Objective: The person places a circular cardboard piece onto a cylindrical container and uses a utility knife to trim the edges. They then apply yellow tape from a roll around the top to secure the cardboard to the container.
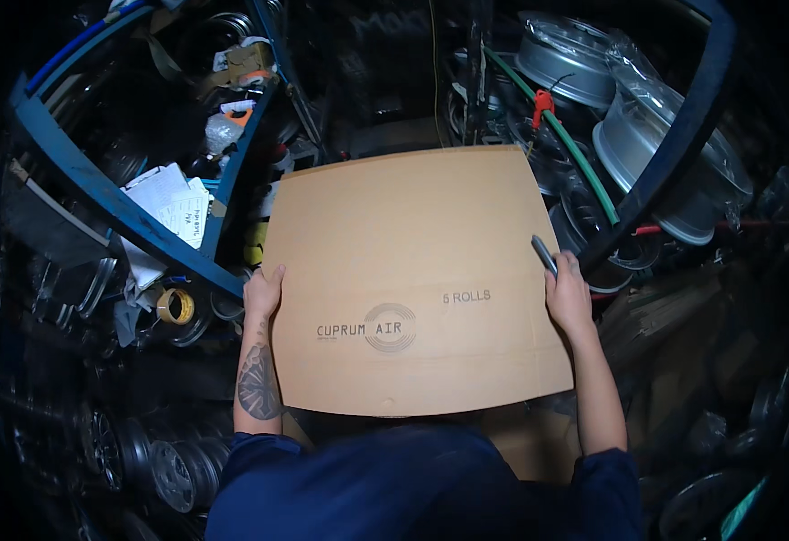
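A large flat cardboard sheet or flattened box (408,237), bearing print, lies across the middle of the head view. My left hand (264,292) grips its left edge, thumb on top and fingers out of sight underneath. At the right edge, my right hand (568,287) holds the cardboard as well. A dark grey pen or marker (544,255) sticks up from the same hand, pointing away from me over the cardboard. What lies under the cardboard is hidden.
Blue metal rack frames (90,162) stand at left and right. On the left are papers (171,206), a roll of tape (176,306) and orange-handled tools. Wheel rims wrapped in plastic (665,128) fill the right rack, beside a green bar (577,149). More rims (181,466) sit low at left.
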Motion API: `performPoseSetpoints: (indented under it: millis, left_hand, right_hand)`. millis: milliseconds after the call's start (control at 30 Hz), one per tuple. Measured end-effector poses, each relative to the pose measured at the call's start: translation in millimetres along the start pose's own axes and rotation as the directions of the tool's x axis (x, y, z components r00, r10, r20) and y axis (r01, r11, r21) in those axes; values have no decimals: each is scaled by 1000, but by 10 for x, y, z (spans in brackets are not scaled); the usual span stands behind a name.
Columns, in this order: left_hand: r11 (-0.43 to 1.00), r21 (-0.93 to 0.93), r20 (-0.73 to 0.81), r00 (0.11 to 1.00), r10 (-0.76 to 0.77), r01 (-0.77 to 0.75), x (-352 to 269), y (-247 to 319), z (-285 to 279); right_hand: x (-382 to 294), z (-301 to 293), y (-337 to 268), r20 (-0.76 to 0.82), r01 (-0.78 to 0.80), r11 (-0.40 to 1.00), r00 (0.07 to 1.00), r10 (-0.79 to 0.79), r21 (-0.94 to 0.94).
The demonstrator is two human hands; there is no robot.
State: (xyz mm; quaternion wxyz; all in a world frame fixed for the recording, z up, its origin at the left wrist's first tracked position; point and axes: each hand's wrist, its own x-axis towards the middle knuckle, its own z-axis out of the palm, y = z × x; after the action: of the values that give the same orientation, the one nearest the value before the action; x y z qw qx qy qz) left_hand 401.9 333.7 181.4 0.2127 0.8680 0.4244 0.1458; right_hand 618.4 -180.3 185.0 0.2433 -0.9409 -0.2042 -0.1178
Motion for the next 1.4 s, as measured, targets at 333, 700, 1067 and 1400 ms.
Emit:
performPoseSetpoints:
  millis: [333, 700, 1067, 1400]
  left_hand:
    - [998, -68, -9, 1000, 1, -2, 104, -3, 53]
    - [998, -58, -90, 996, -11, 6, 29, 98, 89]
    - [889, 201, -28, 905, 424, -410, 553, 1142, 212]
    - [692, -48, 163, 678, 717, -720, 1080, 3815, 2393]
  right_hand:
    - [850, 380, -3, -37, -209, 972, 976, 214, 105]
    - [567, 1208, 570, 463, -506, 22, 805, 372, 862]
    - [1271, 190, 283, -78, -180, 975, 979, 191, 128]
    - [2272, 418, -508, 202, -90, 993, 974, 105, -82]
